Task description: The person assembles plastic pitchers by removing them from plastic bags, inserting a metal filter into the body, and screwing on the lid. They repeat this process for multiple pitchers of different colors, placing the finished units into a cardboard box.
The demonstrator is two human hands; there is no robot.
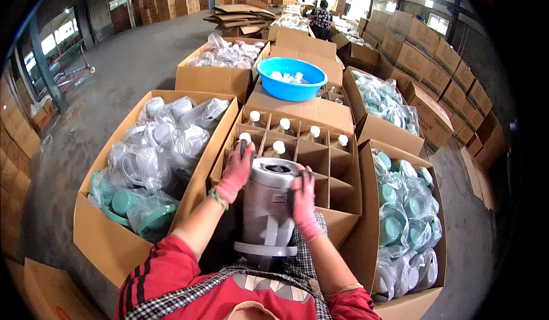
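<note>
In front of my body is a grey vacuum jug (269,197), its round end with a dark centre turned up. A handle shows low on its side and a wide grey ring encircles its lower end. My left hand (235,171), in a pink glove with dark fingertips, presses against the jug's upper left side, fingers reaching up beside a white-capped bottle. Around the upper right side curls my gloved right hand (303,206). Just beyond the jug, a divided carton (343,200) holds several bottles with white caps (278,147). What supports the jug's lower end is hidden.
To the left, a carton (91,217) holds bagged grey and green jug parts; cartons of green parts (394,228) stand right. A blue basin (291,94) with small white pieces rests on cardboard beyond. Stacked boxes (423,63) and a person (320,20) are farther back.
</note>
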